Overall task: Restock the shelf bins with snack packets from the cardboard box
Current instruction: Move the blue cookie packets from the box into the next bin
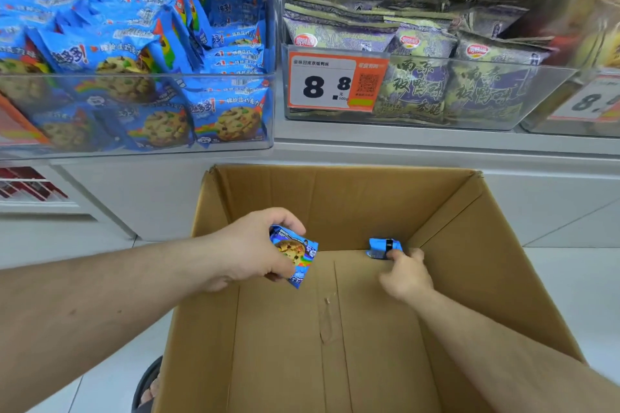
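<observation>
- Two blue cookie packets left, nothing else visible in cardboard box (pixel 486 261), lower centre of frame.
- Left hand (pixel 255 245) curled around one packet (pixel 297 255), mid-frame.
- Right hand (pixel 406 273) fingertips on last packet (pixel 382 247) in far corner; grip unclear.
- Clear bin (pixel 134 84), upper left, nearly full; looks almost done.

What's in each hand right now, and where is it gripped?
The left hand grips a blue cookie packet by its left side. The right hand reaches a second blue packet in the cardboard box, fingertips on its near edge; a firm grip cannot be told.
</observation>
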`<state>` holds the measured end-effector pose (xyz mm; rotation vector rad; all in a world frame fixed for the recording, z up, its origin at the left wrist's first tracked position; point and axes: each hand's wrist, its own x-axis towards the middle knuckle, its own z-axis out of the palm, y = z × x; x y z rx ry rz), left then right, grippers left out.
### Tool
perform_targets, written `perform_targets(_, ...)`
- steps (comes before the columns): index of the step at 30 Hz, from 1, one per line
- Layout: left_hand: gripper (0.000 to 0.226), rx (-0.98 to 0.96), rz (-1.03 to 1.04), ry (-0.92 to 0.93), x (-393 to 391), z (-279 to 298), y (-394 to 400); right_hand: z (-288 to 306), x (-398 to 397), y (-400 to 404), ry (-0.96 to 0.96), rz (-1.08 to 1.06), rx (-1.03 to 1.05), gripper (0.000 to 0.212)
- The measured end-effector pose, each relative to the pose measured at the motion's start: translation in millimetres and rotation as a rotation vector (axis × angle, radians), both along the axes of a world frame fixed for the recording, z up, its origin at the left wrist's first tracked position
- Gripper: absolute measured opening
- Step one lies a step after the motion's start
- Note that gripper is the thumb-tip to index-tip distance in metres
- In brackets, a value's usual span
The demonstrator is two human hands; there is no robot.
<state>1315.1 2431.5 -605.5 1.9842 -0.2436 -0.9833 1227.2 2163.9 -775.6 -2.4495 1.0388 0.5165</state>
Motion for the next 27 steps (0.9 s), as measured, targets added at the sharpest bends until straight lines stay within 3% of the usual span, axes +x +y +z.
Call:
perform_targets(3, 0.061, 0.021, -0.013, -0.001, 4, -2, 0, -28, 6, -21, 0.15, -0.027, 0.093, 0.062)
perform_targets(7, 0.058, -0.022, 0.044, 0.005, 10, -2, 0, -59, 13, -30, 0.139, -0.081, 0.186, 0.072)
perform_targets(9, 0.052, -0.087, 0.089, 0.032, 13, 1, -2, -59, 10, -24, 0.07, -0.11, 0.124, 0.066)
perform_targets(11, 0.042, -0.176, 0.121, 0.083, 15, 8, -4, -49, 1, -19, -0.06, -0.093, -0.001, 0.046)
perform_targets(16, 0.019, -0.268, 0.179, 0.191, 13, 26, -6, -2, -23, -13, -0.309, -0.139, -0.106, 0.034)
perform_targets(23, 0.027, -0.228, 0.06, 0.193, 11, 64, 19, 109, -25, 25, -0.591, 0.033, -0.036, 0.006)
perform_targets(27, 0.034, -0.266, 0.056, 0.096, 7, 88, 36, 179, -27, 51, -0.702, -0.032, 0.174, 0.024)
